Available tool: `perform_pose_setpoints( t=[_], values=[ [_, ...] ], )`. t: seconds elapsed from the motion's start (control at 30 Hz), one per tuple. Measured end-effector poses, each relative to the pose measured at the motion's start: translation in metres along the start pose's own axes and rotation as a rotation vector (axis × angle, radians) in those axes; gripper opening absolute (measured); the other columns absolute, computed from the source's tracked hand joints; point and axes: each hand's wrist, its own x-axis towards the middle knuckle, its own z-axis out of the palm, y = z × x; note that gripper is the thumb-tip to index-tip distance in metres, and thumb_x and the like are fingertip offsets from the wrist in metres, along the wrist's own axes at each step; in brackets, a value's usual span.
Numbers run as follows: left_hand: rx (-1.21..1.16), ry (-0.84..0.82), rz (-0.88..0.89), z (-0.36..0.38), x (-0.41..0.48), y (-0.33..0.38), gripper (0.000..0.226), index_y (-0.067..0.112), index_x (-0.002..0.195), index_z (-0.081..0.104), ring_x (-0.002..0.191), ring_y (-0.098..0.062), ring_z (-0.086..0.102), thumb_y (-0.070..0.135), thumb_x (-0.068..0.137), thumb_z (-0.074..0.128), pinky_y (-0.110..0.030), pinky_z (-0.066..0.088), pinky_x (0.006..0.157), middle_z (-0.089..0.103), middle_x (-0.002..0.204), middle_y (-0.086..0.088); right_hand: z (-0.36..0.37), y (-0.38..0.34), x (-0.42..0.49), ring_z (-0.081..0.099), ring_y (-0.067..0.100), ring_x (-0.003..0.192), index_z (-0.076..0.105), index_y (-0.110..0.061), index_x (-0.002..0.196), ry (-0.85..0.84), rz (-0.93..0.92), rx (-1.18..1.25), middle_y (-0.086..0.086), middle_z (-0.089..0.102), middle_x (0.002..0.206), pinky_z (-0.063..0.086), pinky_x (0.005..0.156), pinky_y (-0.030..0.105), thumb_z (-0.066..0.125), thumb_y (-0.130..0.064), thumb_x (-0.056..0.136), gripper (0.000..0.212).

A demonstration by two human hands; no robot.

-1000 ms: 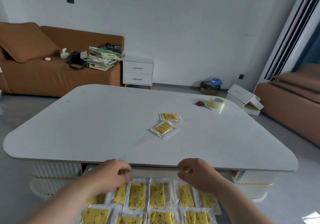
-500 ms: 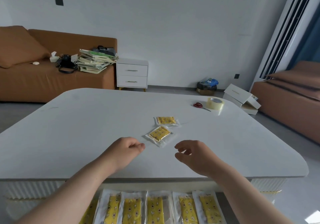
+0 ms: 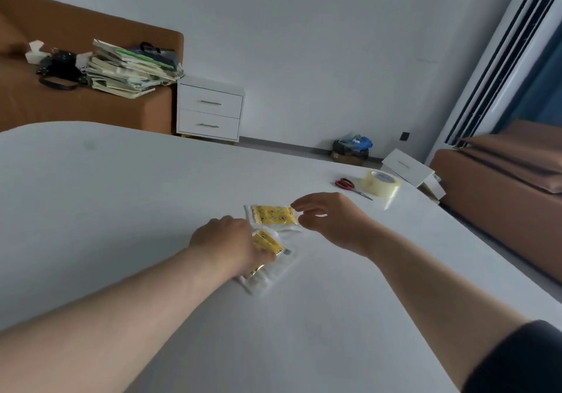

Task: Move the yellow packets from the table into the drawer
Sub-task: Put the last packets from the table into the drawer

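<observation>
On the white counter (image 3: pixel 127 210) I see my left hand (image 3: pixel 225 246) curled over the nearer yellow packet (image 3: pixel 271 246), just beyond it my right hand (image 3: pixel 330 219) pinching the farther packet (image 3: pixel 273 214) by its right edge, hands apart, scissors (image 3: pixel 346 184) and tape roll (image 3: pixel 381 184) farther back.

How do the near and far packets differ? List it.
The far packet lies straight and shows almost whole; the near packet lies slanted, half hidden under the left hand. The right hand meets only the far packet's edge; the left hand grips the near packet from above. Both: yellow, clear-wrapped, on the table.
</observation>
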Motion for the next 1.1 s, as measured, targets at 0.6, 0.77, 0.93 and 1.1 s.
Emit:
perform_pose_setpoints(
  t=[0.6, 0.77, 0.93, 1.1],
  values=[
    [-0.187, -0.282, 0.010, -0.013, 0.027, -0.034, 0.049, 0.015, 0.101, 0.061, 0.079, -0.020, 0.055, 0.047, 0.069, 0.080, -0.024, 0.041, 0.063, 0.062, 0.098, -0.002, 0.036, 0.027, 0.095, 0.052, 0.020, 0.116, 0.054, -0.019, 0.134, -0.245, 0.195, -0.347, 0.000, 0.055, 0.132, 0.041, 0.100, 0.032, 0.076, -0.038, 0.078, 0.063],
    [-0.479, -0.235, -0.035, -0.016, 0.027, -0.049, 0.028, 0.014, 0.089, 0.064, 0.082, -0.024, 0.064, 0.026, 0.072, 0.082, -0.029, 0.053, 0.067, 0.066, 0.086, -0.005, 0.024, 0.022, 0.082, 0.057, 0.013, 0.087, 0.065, -0.019, 0.104, -0.155, 0.204, -0.215, -0.001, 0.064, 0.101, 0.050, 0.079, 0.027, 0.080, -0.028, 0.076, 0.033],
    [-0.878, -0.250, -0.163, -0.024, 0.008, -0.061, 0.010, 0.005, 0.083, 0.067, 0.054, -0.020, 0.064, 0.001, 0.077, 0.075, -0.024, 0.053, 0.049, 0.070, 0.068, -0.010, 0.002, 0.021, 0.053, 0.068, 0.021, 0.088, 0.071, -0.019, 0.094, -0.026, 0.313, 0.115, 0.003, 0.074, 0.093, 0.057, 0.084, 0.035, 0.078, -0.017, 0.079, 0.017],
    [-1.029, -0.253, -0.191, -0.041, -0.028, -0.062, 0.019, 0.003, 0.093, 0.067, 0.051, -0.020, 0.066, -0.003, 0.077, 0.073, -0.026, 0.055, 0.049, 0.073, 0.072, -0.014, -0.022, 0.007, -0.010, 0.072, 0.027, 0.096, 0.067, -0.009, 0.108, -0.016, 0.414, 0.508, 0.010, 0.075, 0.102, 0.056, 0.092, 0.044, 0.065, -0.002, 0.088, 0.022]
  ],
)
